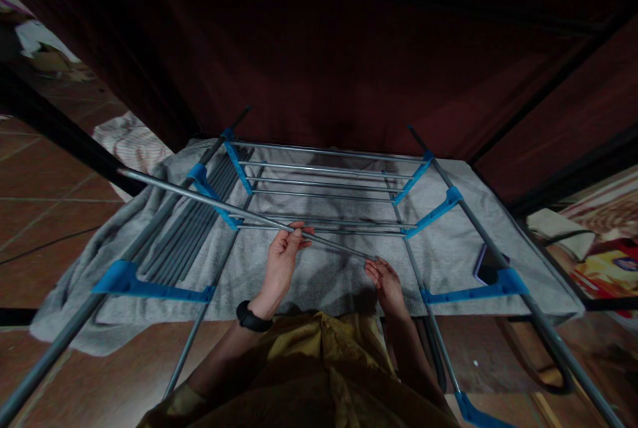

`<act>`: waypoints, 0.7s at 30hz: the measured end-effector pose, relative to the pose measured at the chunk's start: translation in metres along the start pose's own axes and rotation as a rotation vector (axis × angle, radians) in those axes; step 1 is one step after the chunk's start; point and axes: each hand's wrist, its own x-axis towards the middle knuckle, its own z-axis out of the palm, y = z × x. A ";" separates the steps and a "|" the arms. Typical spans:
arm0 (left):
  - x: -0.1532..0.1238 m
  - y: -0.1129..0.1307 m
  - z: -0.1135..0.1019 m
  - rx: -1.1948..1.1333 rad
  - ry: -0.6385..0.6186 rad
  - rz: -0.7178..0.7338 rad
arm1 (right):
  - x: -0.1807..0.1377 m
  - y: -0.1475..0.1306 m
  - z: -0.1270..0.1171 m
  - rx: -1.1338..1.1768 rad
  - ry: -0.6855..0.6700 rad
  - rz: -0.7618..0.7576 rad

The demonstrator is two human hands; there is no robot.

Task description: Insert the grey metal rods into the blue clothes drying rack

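Note:
A long thin grey metal rod [199, 198] slants across the rack in front of me, its far end out to the left. My left hand [285, 248], with a black band on its wrist, pinches the rod near the middle of the view. At the rod's right end, my right hand [385, 282] has its fingers closed round the tip. Around both hands stands a rack frame of grey tubes [481, 228] with blue plastic brackets [432, 212]. Several thin crossbars [323, 183] span its two sides beyond my hands.
Beneath the frame, a grey cloth [319, 275] covers a low surface. Several loose rods [192, 235] lie side by side on its left. A phone [488, 265] rests at the right, near a blue bracket. Dark red panels [329, 69] rise behind; a striped cloth [132, 145] lies left.

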 end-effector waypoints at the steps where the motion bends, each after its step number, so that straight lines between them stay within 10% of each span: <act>1: 0.000 -0.001 0.000 -0.002 0.003 0.001 | 0.000 0.000 0.000 0.004 0.000 0.006; 21: 0.003 -0.002 -0.004 -0.020 0.028 0.064 | 0.002 -0.001 -0.004 -0.099 -0.097 0.032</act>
